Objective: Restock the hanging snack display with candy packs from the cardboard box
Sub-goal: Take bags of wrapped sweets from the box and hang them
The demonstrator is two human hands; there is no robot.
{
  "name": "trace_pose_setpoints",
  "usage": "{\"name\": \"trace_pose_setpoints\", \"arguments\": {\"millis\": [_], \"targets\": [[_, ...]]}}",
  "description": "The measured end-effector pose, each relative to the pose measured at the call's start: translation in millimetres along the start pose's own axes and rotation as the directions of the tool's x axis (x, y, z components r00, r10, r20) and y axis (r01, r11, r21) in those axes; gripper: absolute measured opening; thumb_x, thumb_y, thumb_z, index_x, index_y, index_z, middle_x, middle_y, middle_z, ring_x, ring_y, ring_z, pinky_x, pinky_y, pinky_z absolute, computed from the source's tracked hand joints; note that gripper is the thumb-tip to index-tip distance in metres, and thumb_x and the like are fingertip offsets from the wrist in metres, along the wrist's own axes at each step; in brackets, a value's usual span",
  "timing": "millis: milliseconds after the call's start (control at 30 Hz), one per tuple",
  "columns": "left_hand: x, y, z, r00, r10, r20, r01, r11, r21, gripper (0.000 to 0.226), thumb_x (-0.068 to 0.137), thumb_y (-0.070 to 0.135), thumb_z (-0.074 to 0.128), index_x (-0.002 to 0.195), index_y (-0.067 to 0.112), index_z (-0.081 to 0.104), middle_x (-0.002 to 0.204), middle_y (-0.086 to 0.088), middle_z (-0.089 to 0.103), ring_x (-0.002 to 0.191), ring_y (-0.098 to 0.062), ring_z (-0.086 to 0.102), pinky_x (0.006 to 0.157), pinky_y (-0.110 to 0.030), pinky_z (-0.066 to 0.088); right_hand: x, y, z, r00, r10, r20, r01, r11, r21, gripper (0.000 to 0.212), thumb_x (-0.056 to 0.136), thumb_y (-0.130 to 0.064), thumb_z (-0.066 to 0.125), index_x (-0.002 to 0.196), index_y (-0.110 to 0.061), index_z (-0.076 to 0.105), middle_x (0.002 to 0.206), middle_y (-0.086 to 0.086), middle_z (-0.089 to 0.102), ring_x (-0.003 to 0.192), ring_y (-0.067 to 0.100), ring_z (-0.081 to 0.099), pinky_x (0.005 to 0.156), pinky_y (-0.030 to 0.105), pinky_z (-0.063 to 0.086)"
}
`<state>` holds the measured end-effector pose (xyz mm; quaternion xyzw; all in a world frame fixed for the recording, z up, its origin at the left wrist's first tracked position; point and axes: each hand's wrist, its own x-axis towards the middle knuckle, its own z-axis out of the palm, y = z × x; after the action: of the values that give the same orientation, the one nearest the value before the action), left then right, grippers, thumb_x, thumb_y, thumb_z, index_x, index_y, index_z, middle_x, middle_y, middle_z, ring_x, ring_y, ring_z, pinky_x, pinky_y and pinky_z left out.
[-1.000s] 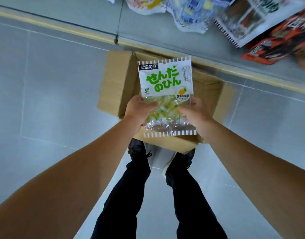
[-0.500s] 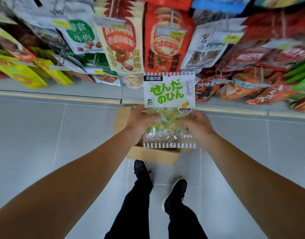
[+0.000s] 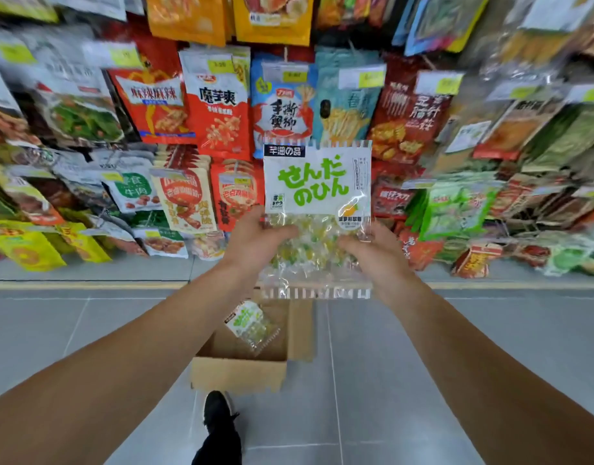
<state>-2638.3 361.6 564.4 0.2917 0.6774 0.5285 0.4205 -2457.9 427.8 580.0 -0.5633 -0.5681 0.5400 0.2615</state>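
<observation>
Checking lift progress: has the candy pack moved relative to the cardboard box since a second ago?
Yes. The candy pack, held in the left hand and right hand, has risen clear of the cardboard box to the hanging snacks.

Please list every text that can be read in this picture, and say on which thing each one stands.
"せんだのひん", green: candy pack held by left hand and right hand.
"芊畑の品", black strip: same pack.
"麻辣麻辣": red bag.
"魔芋爽": red and white bag.
"手撕蟹柳": blue bag.
Price tags, second pack in the cardboard box, other bags: too blurred.
</observation>
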Motion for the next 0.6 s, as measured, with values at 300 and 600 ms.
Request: {"name": "trace_pose_setpoints", "arguments": {"millis": [300, 600], "targets": [[-78.6, 142.6, 104.9, 0.940, 0.338, 0.046, -0.339, 0.941, 0.007, 0.058, 0.075, 0.033, 0.076, 0.125, 0.019, 0.050, 0.108, 0.002, 0.064, 0.097, -0.018, 0.062, 0.076, -0.031, 0.047, -69.5, -86.1, -157.7, 0.956, -0.279, -0.089, 0.282, 0.959, 0.014, 0.040, 0.088, -0.026, 0.071, 0.120, -0.015, 0.050, 0.114, -0.004, 0.058, 0.099, 0.015, 0.057, 0.091, 0.037, 0.046], [-78.8, 258.5, 176.9, 0.831, 0.547, 0.100, -0.552, 0.834, 0.018, 0.040, 0.079, 0.034, 0.073, 0.116, 0.027, 0.059, 0.109, -0.004, 0.067, 0.099, -0.023, 0.065, 0.089, -0.046, 0.054, -56.6, -161.2, -259.3, 0.873, -0.438, -0.214, 0.456, 0.889, 0.041, 0.023, 0.091, -0.025, 0.068, 0.106, -0.018, 0.052, 0.104, -0.001, 0.059, 0.095, 0.021, 0.060, 0.081, 0.041, 0.050]]}}
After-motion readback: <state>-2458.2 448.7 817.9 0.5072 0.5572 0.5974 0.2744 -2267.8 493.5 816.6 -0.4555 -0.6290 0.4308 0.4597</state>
